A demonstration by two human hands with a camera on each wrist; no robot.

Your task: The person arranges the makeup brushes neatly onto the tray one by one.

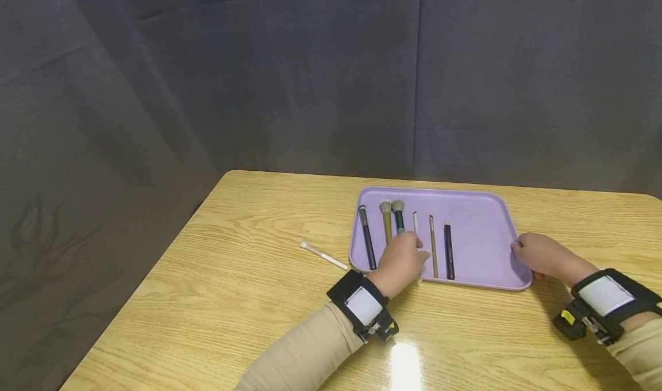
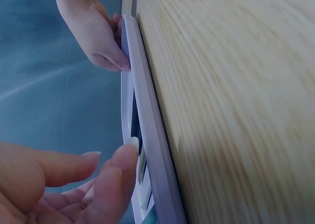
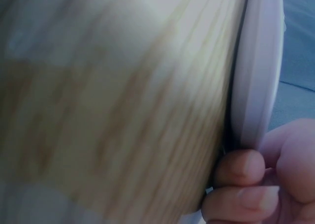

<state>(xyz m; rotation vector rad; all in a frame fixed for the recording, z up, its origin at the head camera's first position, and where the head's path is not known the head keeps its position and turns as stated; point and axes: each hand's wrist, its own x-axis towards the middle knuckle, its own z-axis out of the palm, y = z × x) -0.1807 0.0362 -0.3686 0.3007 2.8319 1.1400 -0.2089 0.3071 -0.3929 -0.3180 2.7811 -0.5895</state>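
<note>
A lilac tray [image 1: 481, 236] lies on the table with several makeup brushes side by side in it. My left hand [image 1: 400, 261] is over the tray's near edge, beside a thin white brush [image 1: 415, 221] that it partly covers. In the left wrist view, the thumb [image 2: 74, 167] and forefinger of that hand stand apart, with nothing pinched between them. My right hand [image 1: 548, 256] grips the tray's right rim, thumb above and curled fingers [image 3: 241, 167] beneath. Around the left hand lie a black brush [image 1: 368, 238], an olive brush [image 1: 387, 221], a green brush [image 1: 399, 215] and a thin gold brush [image 1: 433, 247].
A dark purple brush [image 1: 449, 253] is the rightmost one in the tray. Outside the tray, to its left, a white-handled brush [image 1: 324, 256] lies on the wooden table [image 1: 233, 276]. Grey cloth [image 1: 310, 92] hangs behind the table.
</note>
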